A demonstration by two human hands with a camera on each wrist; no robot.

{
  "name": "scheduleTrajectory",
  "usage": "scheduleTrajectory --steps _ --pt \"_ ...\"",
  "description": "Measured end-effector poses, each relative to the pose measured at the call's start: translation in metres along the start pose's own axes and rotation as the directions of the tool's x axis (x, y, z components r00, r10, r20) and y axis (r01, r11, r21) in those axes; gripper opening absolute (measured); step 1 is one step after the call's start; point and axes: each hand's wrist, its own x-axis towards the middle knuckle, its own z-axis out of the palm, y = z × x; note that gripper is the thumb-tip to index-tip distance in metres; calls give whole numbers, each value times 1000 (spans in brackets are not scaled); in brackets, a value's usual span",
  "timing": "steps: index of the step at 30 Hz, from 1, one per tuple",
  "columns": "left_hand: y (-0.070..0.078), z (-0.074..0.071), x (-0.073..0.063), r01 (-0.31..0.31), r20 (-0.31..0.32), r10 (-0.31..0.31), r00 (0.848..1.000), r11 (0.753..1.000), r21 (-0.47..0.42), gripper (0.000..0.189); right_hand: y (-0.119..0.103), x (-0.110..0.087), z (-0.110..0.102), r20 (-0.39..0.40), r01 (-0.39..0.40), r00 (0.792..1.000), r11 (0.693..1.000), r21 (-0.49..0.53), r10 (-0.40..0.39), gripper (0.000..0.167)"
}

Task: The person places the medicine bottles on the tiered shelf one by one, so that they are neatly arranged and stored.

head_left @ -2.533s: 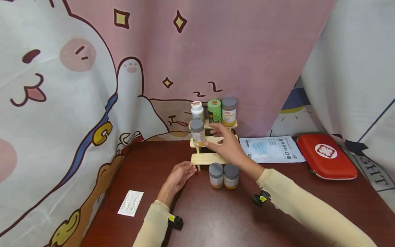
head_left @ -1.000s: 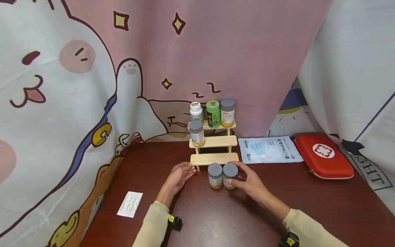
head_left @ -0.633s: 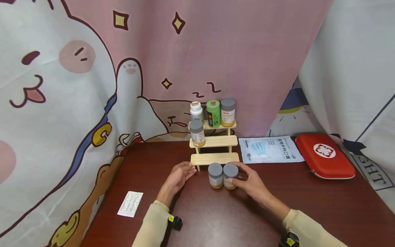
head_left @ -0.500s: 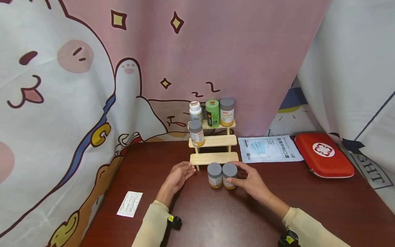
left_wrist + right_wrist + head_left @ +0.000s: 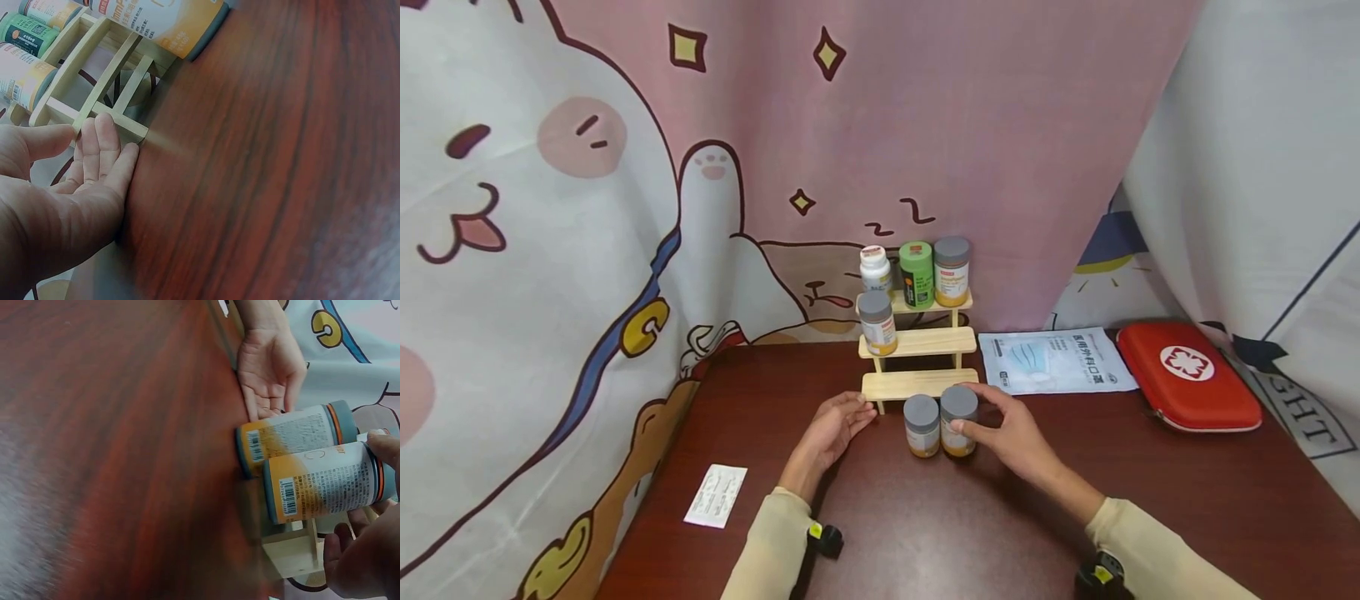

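Note:
My right hand (image 5: 1011,429) grips a grey-lidded pill bottle (image 5: 957,429) between thumb and fingers. In the right wrist view this bottle (image 5: 322,484) has a white and orange label with a barcode, and its base sits higher than that of the matching bottle (image 5: 922,429) on its left. My left hand (image 5: 833,429) touches the left end of the lowest step of a three-tier wooden display stand (image 5: 917,385). Its fingers look nearly straight in the left wrist view, against the stand's end. Another grey-lidded bottle (image 5: 878,329) stands at the left of the middle step.
Along the top step stand a white bottle (image 5: 876,271), a green bottle (image 5: 917,279) and a larger grey-lidded bottle (image 5: 952,275). Right of the stand lie a mask packet (image 5: 1056,362) and a red zip case (image 5: 1191,375). A small white card (image 5: 717,496) lies front left.
My right hand has left the middle step's bottle, come down to the right-hand bottle in front, grasped it and just raised it slightly. My left hand stays at the stand's end.

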Motion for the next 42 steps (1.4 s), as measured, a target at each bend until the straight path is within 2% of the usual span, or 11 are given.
scheduleTrajectory --steps 16,22,31,38,42 --pt "0 1 1 2 -4 -2 1000 1000 -19 8 -35 26 -24 -25 60 998 997 -44 -61 63" --pt "-2 1 -1 23 -5 -23 1000 1000 -10 9 -46 36 -27 -41 75 996 997 -13 -76 61" --pt "-1 -1 0 15 10 -15 1000 1000 -3 8 -58 64 -27 -75 66 995 993 93 -59 62" --pt "0 -1 1 12 7 -12 1000 1000 11 9 -68 80 -26 -107 93 991 991 94 -83 67" --pt "0 -2 1 9 6 -9 1000 1000 17 10 -72 89 -21 -114 104 989 986 133 -89 67"
